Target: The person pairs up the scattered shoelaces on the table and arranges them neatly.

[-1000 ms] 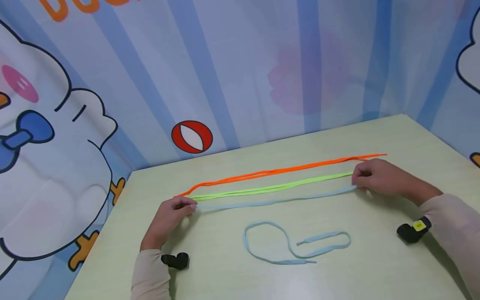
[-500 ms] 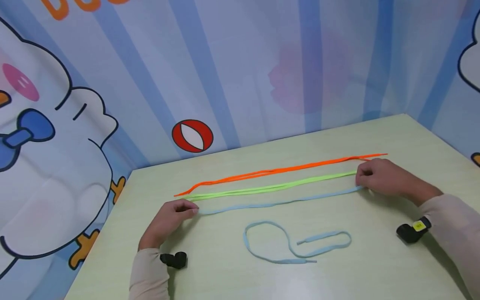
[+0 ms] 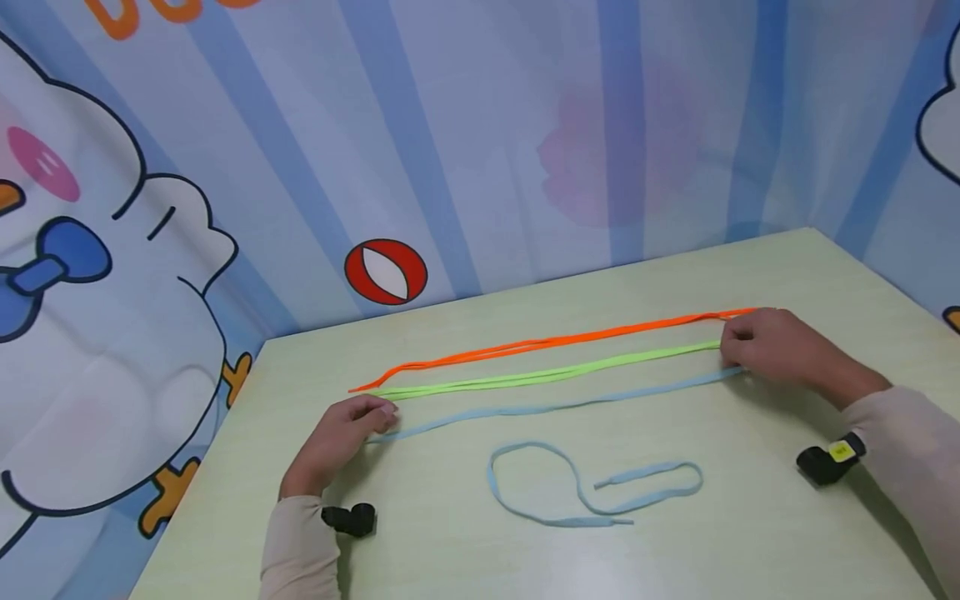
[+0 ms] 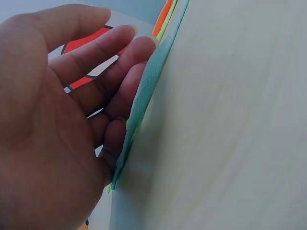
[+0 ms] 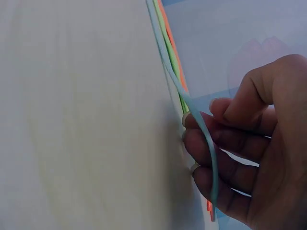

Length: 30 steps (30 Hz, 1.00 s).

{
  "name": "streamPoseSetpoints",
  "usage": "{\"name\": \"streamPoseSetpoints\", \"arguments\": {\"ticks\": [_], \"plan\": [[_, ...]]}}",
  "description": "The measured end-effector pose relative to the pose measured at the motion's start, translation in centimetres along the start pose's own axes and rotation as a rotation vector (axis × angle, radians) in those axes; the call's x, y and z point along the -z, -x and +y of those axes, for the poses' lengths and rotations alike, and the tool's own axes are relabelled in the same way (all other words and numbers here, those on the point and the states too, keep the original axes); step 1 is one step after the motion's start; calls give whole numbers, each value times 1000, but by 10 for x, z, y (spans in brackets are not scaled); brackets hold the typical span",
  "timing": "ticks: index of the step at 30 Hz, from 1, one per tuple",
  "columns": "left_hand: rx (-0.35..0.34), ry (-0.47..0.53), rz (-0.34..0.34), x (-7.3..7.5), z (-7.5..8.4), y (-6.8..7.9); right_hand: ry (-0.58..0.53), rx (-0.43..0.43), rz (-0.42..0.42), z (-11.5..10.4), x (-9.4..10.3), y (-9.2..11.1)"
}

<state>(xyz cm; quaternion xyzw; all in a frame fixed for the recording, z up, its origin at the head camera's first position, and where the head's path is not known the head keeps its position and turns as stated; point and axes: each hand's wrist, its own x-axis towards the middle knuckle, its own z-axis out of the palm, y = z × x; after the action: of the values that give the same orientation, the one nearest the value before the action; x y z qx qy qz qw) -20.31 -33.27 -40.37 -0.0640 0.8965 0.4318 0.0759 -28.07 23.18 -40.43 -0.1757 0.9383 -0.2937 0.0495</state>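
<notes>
A light blue shoelace (image 3: 517, 410) stretches across the table between my hands. My left hand (image 3: 341, 437) is beside its left end; in the left wrist view the thumb stands apart from the bent fingers, and the lace (image 4: 146, 91) lies along their tips without being pinched. By the other end is my right hand (image 3: 780, 346), its fingers loosely bent. There the lace (image 5: 204, 129) crosses in front of the fingers, with the thumb off it. Beyond it lie a yellow-green lace (image 3: 555, 377), partly behind the right hand, and an orange lace (image 3: 547, 342).
A second light blue shoelace (image 3: 577, 492) lies in loose curves nearer the front of the pale table (image 3: 450, 550). A patterned cloth backdrop (image 3: 510, 150) rises behind the table. Each wrist carries a small black camera (image 3: 352, 519).
My left hand has let go of the blue lace's left end, which now lies below the fingers. My right hand has shifted right along with its end, now covering the orange lace's tip.
</notes>
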Motion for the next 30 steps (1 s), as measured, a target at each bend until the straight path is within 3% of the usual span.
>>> {"name": "streamPoseSetpoints", "arguments": {"ticks": [9,14,17,25,30], "plan": [[-21,172,97,3,1,0,-33,-72,44,-2,2,2],[-83,254,129,3,10,1,-43,-64,78,-8,2,1],[-101,265,116,0,16,-1,-56,-53,84,-13,2,0],[-67,224,20,-15,27,-7,-77,-28,72,-25,-4,1],[-93,200,-37,-25,34,-7,-103,5,69,-33,-9,1]]}}
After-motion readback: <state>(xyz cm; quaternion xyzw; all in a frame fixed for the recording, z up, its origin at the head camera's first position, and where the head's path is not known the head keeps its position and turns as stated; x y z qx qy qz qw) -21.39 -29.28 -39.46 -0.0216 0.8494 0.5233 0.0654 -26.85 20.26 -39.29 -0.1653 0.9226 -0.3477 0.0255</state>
